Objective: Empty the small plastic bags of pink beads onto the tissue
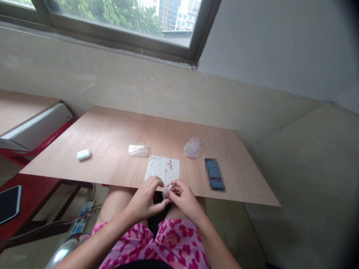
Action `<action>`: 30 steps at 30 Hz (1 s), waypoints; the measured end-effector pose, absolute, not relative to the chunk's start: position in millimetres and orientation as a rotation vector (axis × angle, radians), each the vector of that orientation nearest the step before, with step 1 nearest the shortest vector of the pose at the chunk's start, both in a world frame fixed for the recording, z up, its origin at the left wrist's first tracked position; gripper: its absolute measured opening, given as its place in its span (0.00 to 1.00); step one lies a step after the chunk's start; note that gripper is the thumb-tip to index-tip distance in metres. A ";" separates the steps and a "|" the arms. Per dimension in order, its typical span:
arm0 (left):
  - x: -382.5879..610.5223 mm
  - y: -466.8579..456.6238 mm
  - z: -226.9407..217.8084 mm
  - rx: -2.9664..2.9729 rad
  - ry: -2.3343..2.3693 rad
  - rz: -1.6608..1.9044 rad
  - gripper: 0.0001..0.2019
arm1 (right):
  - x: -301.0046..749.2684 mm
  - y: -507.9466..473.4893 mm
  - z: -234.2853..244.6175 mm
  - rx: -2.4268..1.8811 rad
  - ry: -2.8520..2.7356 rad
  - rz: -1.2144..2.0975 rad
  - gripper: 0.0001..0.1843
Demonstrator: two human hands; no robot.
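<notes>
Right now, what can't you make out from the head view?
1. The small clear bag, head view: fingers of left hand and right hand cover most of it; contents unclear.
2. The pink bits on the white sheet: too small to identify.
3. The dark phone on the table: screen blurred.
4. A second phone: cut off by the left edge.

Home room indicated: a plywood table (112, 138) is set up, a window (126, 15) is seen beyond it, a power strip (80, 223) is noted beneath it.
</notes>
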State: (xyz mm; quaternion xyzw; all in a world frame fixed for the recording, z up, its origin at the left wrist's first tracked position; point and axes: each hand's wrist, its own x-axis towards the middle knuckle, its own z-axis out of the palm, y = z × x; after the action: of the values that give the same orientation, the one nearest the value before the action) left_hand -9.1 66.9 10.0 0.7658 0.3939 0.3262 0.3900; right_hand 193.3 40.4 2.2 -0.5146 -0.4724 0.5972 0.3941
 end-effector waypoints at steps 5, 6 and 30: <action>-12.3 67.1 11.4 2.027 0.791 0.746 0.38 | 194.6 38.7 7.3 -1.194 -1.143 1.663 0.17; -12.1 66.9 10.5 2.013 0.796 0.711 0.36 | 194.5 38.5 7.6 -1.182 -1.131 1.669 0.18; -11.5 65.1 10.2 2.054 0.749 0.504 0.25 | 194.6 34.0 24.5 -1.223 -1.490 1.819 0.10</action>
State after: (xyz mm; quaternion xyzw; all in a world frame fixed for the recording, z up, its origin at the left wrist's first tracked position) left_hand -11.5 65.1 10.2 0.8248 0.3006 0.2023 0.4341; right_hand 194.6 34.0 24.5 -0.4475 -0.5453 0.6658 0.2432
